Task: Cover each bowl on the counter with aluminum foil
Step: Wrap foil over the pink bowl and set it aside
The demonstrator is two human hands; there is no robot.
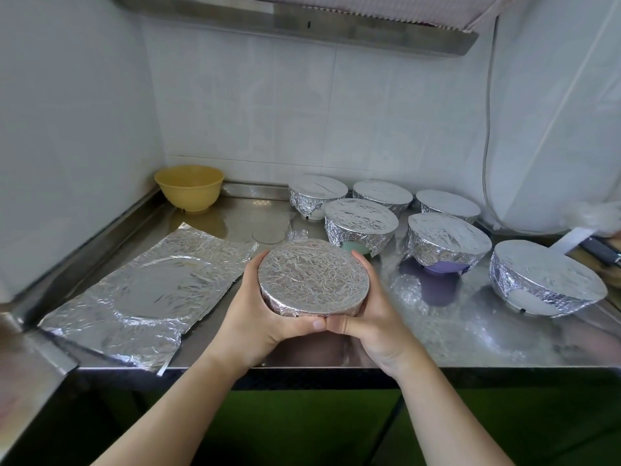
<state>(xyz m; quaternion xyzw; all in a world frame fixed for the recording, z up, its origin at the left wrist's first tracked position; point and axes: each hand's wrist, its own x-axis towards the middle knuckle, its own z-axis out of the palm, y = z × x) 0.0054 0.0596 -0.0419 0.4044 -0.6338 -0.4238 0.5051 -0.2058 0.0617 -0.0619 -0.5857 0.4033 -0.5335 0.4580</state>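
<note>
Both hands (324, 322) grip a foil-covered bowl (313, 277); no readable writing.

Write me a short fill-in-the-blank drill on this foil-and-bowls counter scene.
1. The round foil-wrapped bowl is held by ____ hands.
2. The only uncovered bowl, in the back left corner, is ____ in colour.
3. The flat crinkled foil sheet lies to the ____ of the held bowl.

Missing words: two; yellow; left

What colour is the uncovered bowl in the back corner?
Yellow; the bowl shows clearly in the head view.
</note>
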